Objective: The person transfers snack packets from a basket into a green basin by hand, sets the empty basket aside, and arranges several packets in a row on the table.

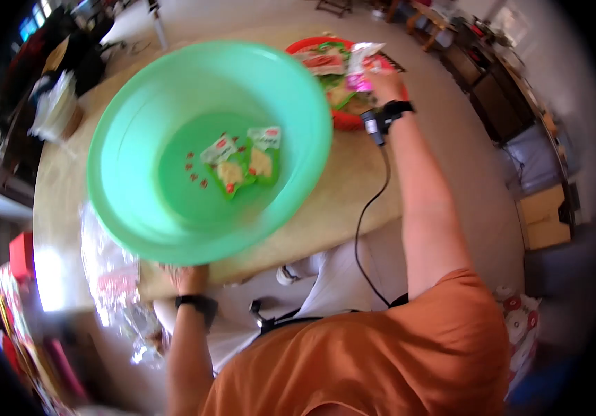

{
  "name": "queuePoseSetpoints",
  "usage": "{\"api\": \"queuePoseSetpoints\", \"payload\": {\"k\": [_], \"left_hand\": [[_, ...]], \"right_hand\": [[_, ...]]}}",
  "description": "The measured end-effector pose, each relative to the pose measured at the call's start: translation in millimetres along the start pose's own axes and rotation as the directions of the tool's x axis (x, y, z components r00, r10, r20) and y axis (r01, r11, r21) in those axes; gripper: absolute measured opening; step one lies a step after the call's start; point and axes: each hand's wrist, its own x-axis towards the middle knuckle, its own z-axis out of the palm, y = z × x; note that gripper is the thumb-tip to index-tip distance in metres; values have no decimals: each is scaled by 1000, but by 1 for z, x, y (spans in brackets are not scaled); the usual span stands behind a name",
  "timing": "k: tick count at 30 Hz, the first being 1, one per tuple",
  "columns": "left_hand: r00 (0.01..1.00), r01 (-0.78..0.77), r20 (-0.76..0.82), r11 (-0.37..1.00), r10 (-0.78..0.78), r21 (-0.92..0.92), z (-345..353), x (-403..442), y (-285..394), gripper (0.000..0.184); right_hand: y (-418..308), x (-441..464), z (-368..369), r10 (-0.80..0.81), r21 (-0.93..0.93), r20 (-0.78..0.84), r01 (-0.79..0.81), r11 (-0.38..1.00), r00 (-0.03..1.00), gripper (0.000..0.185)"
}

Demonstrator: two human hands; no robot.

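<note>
My right hand (386,84) is at the red basket (348,122) at the far right of the table, closed around a pink and silver packet (361,66). Other packets (324,64) lie in that basket. A large green basin (131,222) stands on the table, with two green packets (262,163) and several small red pieces (194,177) on its bottom. My left hand (185,277) is just below the basin's near rim, by the table edge; its fingers are partly hidden under the rim and blurred.
Clear plastic bags (107,267) hang over the left edge of the wooden table (312,229). A white plastic tub (58,114) sits at the back left. A black cable (361,222) runs from my right wrist. A cardboard box (545,218) stands at the far right.
</note>
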Motion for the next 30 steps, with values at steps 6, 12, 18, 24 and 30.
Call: {"api": "queuePoseSetpoints", "payload": {"k": [6,12,18,24,30], "left_hand": [[911,293,382,895,-154,-337,-53,38,3,37],[868,430,412,836,-278,-341,-58,39,5,37],[854,448,436,824,-282,-346,-56,40,3,42],[841,445,478,825,-253,-347,-50,37,-2,44],[863,425,435,833,-255,-355,-54,39,-1,48]], "right_hand": [[-83,-10,-49,-124,465,57,84,881,991,24],[-195,-57,-57,-308,724,238,44,688,921,22],[-247,-118,32,-482,671,659,-160,724,578,20],[-265,-192,102,-420,319,791,286,904,445,22],[-267,-182,108,-358,55,901,753,655,245,22]]}}
